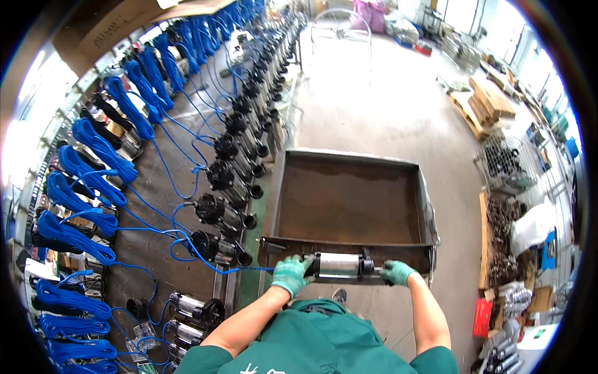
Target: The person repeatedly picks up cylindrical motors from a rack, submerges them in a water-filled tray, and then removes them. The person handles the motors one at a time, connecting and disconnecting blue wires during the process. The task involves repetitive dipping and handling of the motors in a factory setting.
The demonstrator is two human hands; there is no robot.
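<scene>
Both knit-gloved hands, left hand and right hand, grip a shiny steel cylindrical pump.

Pump ends hidden under gloved hands; blue cable coils cut by left rim.

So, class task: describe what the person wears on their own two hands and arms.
Both hands wear green knitted gloves, the left hand and the right hand alike. The forearms are uncovered; short dark green sleeves of a work shirt with white lettering end above the elbows.
</scene>
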